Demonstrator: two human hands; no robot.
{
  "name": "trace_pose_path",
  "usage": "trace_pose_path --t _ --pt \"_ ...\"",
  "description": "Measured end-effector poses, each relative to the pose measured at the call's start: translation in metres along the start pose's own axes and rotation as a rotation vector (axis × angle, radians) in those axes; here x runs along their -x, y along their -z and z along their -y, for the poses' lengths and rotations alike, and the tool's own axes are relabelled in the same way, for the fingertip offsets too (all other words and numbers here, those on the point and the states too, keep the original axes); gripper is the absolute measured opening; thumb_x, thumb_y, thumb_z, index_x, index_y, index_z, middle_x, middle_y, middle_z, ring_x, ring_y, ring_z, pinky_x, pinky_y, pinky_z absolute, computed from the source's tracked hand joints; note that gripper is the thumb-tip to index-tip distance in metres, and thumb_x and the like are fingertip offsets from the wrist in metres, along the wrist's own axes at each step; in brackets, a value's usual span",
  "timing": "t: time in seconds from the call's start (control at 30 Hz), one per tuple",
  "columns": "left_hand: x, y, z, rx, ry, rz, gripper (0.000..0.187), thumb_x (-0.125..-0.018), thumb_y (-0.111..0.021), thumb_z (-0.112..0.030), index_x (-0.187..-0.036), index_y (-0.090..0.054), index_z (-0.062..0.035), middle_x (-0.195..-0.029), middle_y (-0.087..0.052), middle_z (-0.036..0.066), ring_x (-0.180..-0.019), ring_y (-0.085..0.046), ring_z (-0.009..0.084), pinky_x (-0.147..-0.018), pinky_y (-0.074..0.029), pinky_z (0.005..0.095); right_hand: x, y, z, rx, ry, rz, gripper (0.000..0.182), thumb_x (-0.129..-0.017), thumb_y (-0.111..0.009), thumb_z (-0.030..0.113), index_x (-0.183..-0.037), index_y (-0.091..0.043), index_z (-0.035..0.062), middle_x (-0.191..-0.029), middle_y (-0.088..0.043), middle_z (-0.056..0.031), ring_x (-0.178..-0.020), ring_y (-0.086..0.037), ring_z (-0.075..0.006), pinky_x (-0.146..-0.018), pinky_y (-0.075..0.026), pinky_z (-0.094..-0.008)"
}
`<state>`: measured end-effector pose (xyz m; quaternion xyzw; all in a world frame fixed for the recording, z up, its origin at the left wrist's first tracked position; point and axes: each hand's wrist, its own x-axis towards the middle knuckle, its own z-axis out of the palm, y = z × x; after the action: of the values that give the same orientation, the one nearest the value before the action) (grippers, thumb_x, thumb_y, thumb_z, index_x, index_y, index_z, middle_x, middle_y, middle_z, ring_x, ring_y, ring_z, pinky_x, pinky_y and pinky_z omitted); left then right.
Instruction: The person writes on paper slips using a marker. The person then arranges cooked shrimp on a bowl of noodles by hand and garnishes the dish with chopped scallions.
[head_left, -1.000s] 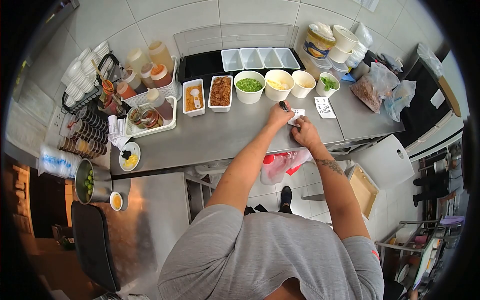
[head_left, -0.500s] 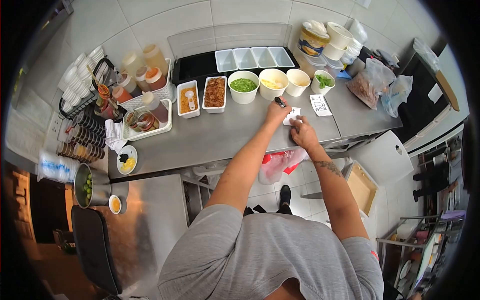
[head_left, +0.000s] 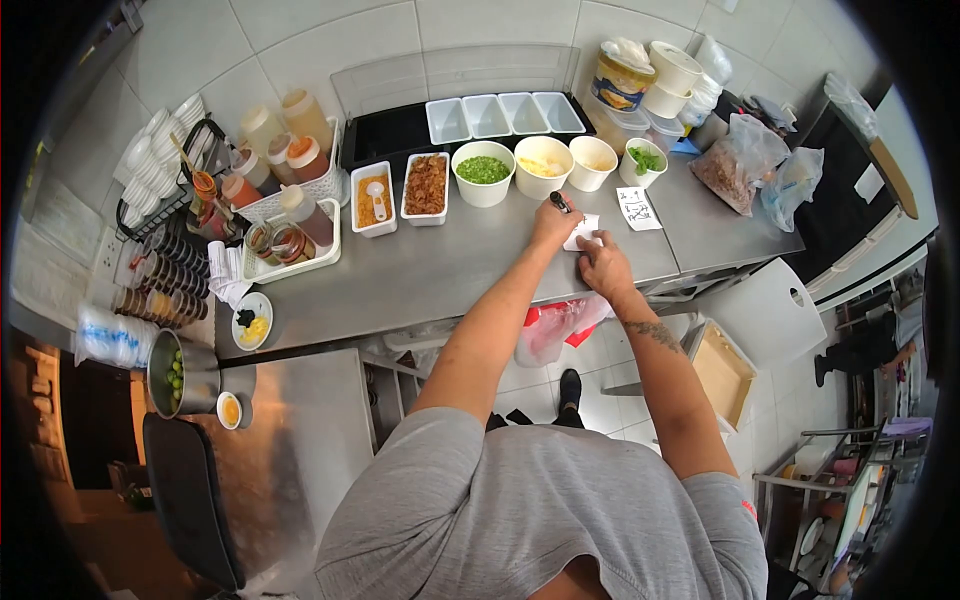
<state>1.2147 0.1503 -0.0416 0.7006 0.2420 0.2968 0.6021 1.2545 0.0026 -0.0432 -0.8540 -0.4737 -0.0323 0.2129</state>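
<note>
Nearest me, a plastic bag (head_left: 553,328) hangs below the edge of the steel counter (head_left: 455,245), short of both hands. My right hand (head_left: 607,268) rests at the near right edge of a white slip (head_left: 579,234), fingertips on it; whether they pinch or merely press, I cannot tell. My left hand (head_left: 550,226), just left of the slip, is closed around a black pen (head_left: 561,202), at the slip's far left edge. Marks show near there, though I cannot make out whether the tip touches.

I judge this to be writing, partway through. A further stroke calls for a firm right hand keeping the slip flat while the left guides the pen lightly; a loose hold could let the paper skid.

Beyond the right hand, to its right, a written note (head_left: 638,208) lies flat, apart from the slip. Directly past the left hand stands a bowl (head_left: 541,188) of yellow pieces; farther left, a bowl of chopped greens (head_left: 482,190). Empty white tubs (head_left: 476,120) line the back, beyond the bowls.
</note>
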Motion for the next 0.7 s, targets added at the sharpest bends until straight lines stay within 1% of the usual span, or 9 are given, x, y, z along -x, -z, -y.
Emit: trace_pose_path --t 0.03,0.13,0.23,0.33,0.43,0.53,0.63,0.7 --pt "-0.002 -0.001 0.001 0.041 -0.016 -0.009 0.016 -0.064 -0.065 -0.013 -0.071 -0.055 -0.0032 -0.062 -0.059 0.007 -0.056 -0.056 0.0172 -0.053 -0.045 0.0317 0.001 -0.002 -0.001 0.016 0.011 -0.018 0.035 -0.073 -0.057 0.018 -0.108 -0.064 0.0156 -0.119 -0.052 -0.018 -0.097 -0.057 -0.0383 -0.085 -0.048 -0.0416" --pt "-0.004 -0.004 -0.004 0.095 0.011 0.078 0.014 -0.065 -0.064 -0.011 -0.073 -0.055 -0.0037 -0.062 -0.058 0.006 -0.057 -0.056 0.015 -0.053 -0.045 0.0302 0.003 -0.002 -0.002 0.054 0.018 -0.02 0.036 -0.074 -0.057 0.018 -0.11 -0.063 0.017 -0.119 -0.052 -0.0171 -0.096 -0.057 -0.0388 -0.085 -0.048 -0.0419" --pt "-0.004 -0.008 -0.008 0.088 -0.054 0.059 0.013 -0.066 -0.064 -0.009 -0.073 -0.055 -0.0039 -0.062 -0.058 0.005 -0.057 -0.055 0.0134 -0.053 -0.045 0.0292 0.003 0.002 0.001 0.07 0.014 0.0 0.037 -0.075 -0.056 0.019 -0.111 -0.062 0.0176 -0.119 -0.052 -0.0165 -0.096 -0.057 -0.0385 -0.085 -0.048 -0.0418" --pt "-0.004 -0.01 -0.011 0.171 -0.061 0.053 0.014 -0.066 -0.064 -0.01 -0.073 -0.054 -0.0037 -0.063 -0.058 0.005 -0.056 -0.055 0.014 -0.053 -0.045 0.0297 0.002 0.007 0.006 0.092 -0.013 0.028 0.037 -0.075 -0.056 0.02 -0.111 -0.062 0.0179 -0.119 -0.052 -0.0158 -0.096 -0.057 -0.0377 -0.085 -0.047 -0.0414" --pt "-0.006 -0.011 -0.012 0.06 -0.103 0.021 0.014 -0.067 -0.065 -0.01 -0.073 -0.054 -0.0037 -0.064 -0.058 0.006 -0.056 -0.055 0.0143 -0.054 -0.045 0.0299 0.002 0.008 0.006 0.107 -0.021 0.041 0.037 -0.075 -0.057 0.021 -0.111 -0.062 0.0179 -0.119 -0.053 -0.0155 -0.096 -0.057 -0.037 -0.086 -0.047 -0.0409" --pt "-0.005 -0.015 -0.016 -0.072 -0.283 -0.021 0.014 -0.067 -0.065 -0.01 -0.073 -0.054 -0.0036 -0.065 -0.059 0.006 -0.058 -0.056 0.0146 -0.054 -0.045 0.0298 0.001 0.008 0.006 0.112 -0.023 0.052 0.037 -0.074 -0.057 0.021 -0.111 -0.062 0.0176 -0.119 -0.053 -0.0154 -0.096 -0.058 -0.0366 -0.087 -0.047 -0.0403" --pt "-0.006 -0.017 -0.016 -0.075 -0.302 -0.024 0.014 -0.066 -0.065 -0.01 -0.072 -0.053 -0.0032 -0.062 -0.058 0.006 -0.056 -0.055 0.0148 -0.053 -0.045 0.0293 0.001 0.009 0.007 0.116 -0.015 0.053 0.037 -0.074 -0.057 0.021 -0.111 -0.062 0.0174 -0.119 -0.053 -0.0156 -0.097 -0.058 -0.0363 -0.087 -0.047 -0.0399" --pt "-0.007 -0.014 -0.007 0.041 -0.169 0.052 0.014 -0.066 -0.065 -0.009 -0.071 -0.053 -0.0034 -0.059 -0.056 0.005 -0.052 -0.054 0.0143 -0.05 -0.044 0.0284 0.001 0.01 0.007 0.117 -0.007 0.053 0.038 -0.074 -0.057 0.021 -0.111 -0.062 0.0176 -0.119 -0.053 -0.0159 -0.097 -0.057 -0.0361 -0.087 -0.047 -0.0398"
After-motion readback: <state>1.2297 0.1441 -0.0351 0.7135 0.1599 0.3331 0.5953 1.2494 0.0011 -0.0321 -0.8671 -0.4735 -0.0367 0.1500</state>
